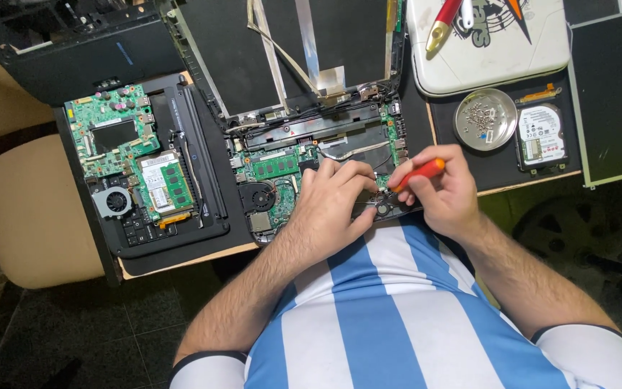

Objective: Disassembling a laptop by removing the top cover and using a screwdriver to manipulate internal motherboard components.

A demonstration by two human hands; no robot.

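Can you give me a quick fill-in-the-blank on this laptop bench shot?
1. The right hand holds a screwdriver with an ____ handle.
2. The left hand rests on the opened ____ in front of the person.
3. The loose screws lie in a round metal ____.
4. The hard drive lies just to the ____ of that round metal container.

Missing words: orange; laptop; dish; right

Beige chair [34,209], dark tiled floor [109,331]
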